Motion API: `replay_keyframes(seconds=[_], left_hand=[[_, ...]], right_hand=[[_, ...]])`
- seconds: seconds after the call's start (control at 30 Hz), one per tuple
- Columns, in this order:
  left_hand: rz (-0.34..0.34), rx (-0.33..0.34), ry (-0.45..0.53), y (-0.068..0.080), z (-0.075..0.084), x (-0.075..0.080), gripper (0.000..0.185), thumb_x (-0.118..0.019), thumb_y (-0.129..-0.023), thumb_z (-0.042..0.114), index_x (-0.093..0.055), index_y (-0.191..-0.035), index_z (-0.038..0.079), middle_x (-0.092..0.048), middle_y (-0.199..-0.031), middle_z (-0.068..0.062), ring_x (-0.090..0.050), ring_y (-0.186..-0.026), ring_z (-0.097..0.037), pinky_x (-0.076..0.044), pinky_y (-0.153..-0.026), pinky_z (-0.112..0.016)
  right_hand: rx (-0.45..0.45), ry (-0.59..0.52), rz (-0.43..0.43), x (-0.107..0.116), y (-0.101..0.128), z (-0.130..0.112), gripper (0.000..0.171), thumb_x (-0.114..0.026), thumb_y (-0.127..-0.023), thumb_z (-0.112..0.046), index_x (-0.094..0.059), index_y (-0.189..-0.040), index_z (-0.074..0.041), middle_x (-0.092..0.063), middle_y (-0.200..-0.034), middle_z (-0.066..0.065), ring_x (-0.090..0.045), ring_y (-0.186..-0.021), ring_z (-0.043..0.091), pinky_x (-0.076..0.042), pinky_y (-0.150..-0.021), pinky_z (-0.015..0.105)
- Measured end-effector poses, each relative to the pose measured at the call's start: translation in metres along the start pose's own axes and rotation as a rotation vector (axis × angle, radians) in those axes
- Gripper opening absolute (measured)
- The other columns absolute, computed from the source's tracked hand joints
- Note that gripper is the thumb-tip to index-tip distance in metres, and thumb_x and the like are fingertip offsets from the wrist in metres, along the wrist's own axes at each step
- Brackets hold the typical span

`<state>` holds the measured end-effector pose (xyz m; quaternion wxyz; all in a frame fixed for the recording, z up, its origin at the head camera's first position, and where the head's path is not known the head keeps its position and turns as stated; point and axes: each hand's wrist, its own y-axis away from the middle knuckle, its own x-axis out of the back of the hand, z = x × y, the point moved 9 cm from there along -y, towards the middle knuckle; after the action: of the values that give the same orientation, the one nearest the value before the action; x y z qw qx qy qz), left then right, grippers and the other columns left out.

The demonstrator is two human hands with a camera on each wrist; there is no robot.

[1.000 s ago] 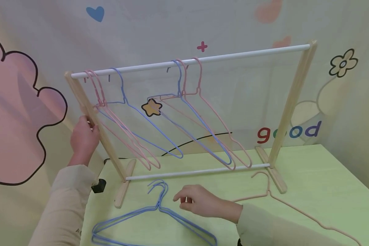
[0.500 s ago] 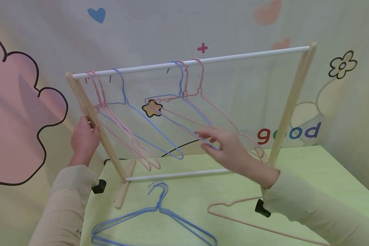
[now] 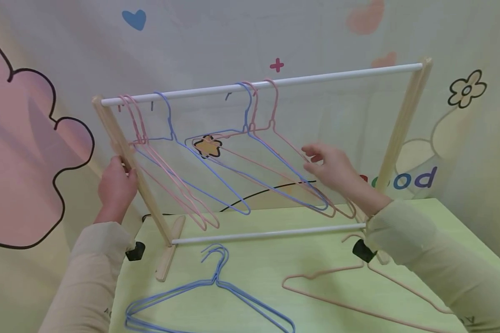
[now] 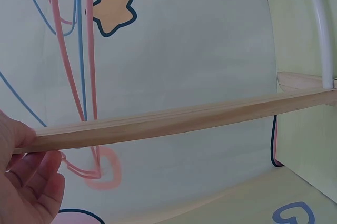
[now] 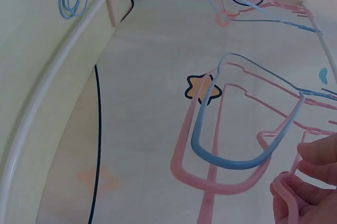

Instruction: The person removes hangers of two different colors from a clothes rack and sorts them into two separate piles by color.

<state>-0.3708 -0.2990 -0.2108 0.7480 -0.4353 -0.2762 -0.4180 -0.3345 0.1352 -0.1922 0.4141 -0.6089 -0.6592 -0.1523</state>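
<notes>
While left hand [image 3: 117,186] grips far-left post [image 3: 151,208], right hand [image 3: 336,169] pinches centre-right pink hanger [image 5: 289,197], likely light, springy, best held at neck [image 3: 272,123].

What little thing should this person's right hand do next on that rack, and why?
Probably slide the rightmost hanging pink hanger a touch rightward along the white rail. The right hand is at its side, a blue hanger and second pink hanger hang close, the rail beyond is bare, and the left hand holds the wooden post.
</notes>
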Motion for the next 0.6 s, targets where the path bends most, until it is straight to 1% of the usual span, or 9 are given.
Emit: replay_keyframes(seconds=[0.07,0.17,0.3,0.37,0.47,0.53,0.6], left_hand=[[0.002,-0.002,0.000,0.000,0.000,0.000,0.031,-0.039,-0.090,0.021,-0.040,-0.111,-0.002,-0.053,-0.105,-0.021,-0.052,-0.088,-0.037,-0.041,-0.064,-0.046],[0.000,0.002,0.003,0.001,0.001,0.000,0.032,-0.039,-0.091,0.021,-0.040,-0.112,-0.002,-0.053,-0.105,-0.021,-0.052,-0.087,-0.037,-0.040,-0.063,-0.045],[0.001,0.007,0.004,0.000,0.001,0.000,0.030,-0.039,-0.091,0.021,-0.041,-0.111,-0.002,-0.054,-0.104,-0.021,-0.052,-0.086,-0.036,-0.040,-0.062,-0.044],[0.003,0.011,0.006,0.000,0.002,0.000,0.030,-0.039,-0.090,0.021,-0.041,-0.110,-0.001,-0.054,-0.103,-0.021,-0.052,-0.086,-0.036,-0.039,-0.061,-0.044],[-0.006,0.022,0.011,0.000,0.001,0.000,0.032,-0.039,-0.091,0.022,-0.040,-0.113,-0.001,-0.054,-0.104,-0.021,-0.052,-0.087,-0.036,-0.040,-0.061,-0.043],[-0.009,0.028,0.015,0.000,0.000,-0.001,0.034,-0.039,-0.091,0.022,-0.040,-0.116,-0.001,-0.054,-0.104,-0.021,-0.052,-0.087,-0.036,-0.040,-0.061,-0.043],[-0.014,0.027,0.017,0.000,0.000,-0.001,0.035,-0.040,-0.091,0.021,-0.039,-0.118,-0.001,-0.053,-0.105,-0.021,-0.052,-0.087,-0.036,-0.040,-0.061,-0.042]], right_hand=[[-0.022,0.011,-0.014,0.000,-0.003,0.003,0.036,-0.051,-0.086,-0.008,-0.049,-0.121,0.001,-0.054,-0.114,0.020,-0.051,-0.102,0.031,-0.043,-0.082,0.039],[-0.057,0.028,-0.050,-0.001,-0.006,0.007,0.032,-0.051,-0.087,-0.008,-0.052,-0.117,0.002,-0.056,-0.105,0.019,-0.051,-0.092,0.027,-0.042,-0.072,0.032],[-0.063,0.056,-0.074,0.001,-0.009,0.006,0.026,-0.052,-0.085,-0.005,-0.056,-0.110,0.004,-0.057,-0.096,0.017,-0.054,-0.082,0.023,-0.040,-0.064,0.025],[-0.056,0.079,-0.074,0.004,-0.009,0.004,0.023,-0.052,-0.084,-0.004,-0.057,-0.105,0.004,-0.058,-0.093,0.017,-0.055,-0.079,0.023,-0.041,-0.065,0.025],[-0.043,0.121,-0.066,0.009,-0.009,0.001,0.019,-0.052,-0.084,-0.003,-0.058,-0.101,0.005,-0.059,-0.092,0.017,-0.054,-0.081,0.024,-0.041,-0.069,0.028],[-0.028,0.144,-0.042,0.015,-0.007,-0.001,0.018,-0.051,-0.084,-0.003,-0.058,-0.099,0.004,-0.059,-0.092,0.018,-0.053,-0.084,0.026,-0.041,-0.070,0.030],[-0.008,0.159,0.002,0.024,-0.006,-0.003,0.015,-0.051,-0.084,-0.004,-0.058,-0.096,0.003,-0.060,-0.091,0.018,-0.053,-0.084,0.026,-0.040,-0.069,0.031]])
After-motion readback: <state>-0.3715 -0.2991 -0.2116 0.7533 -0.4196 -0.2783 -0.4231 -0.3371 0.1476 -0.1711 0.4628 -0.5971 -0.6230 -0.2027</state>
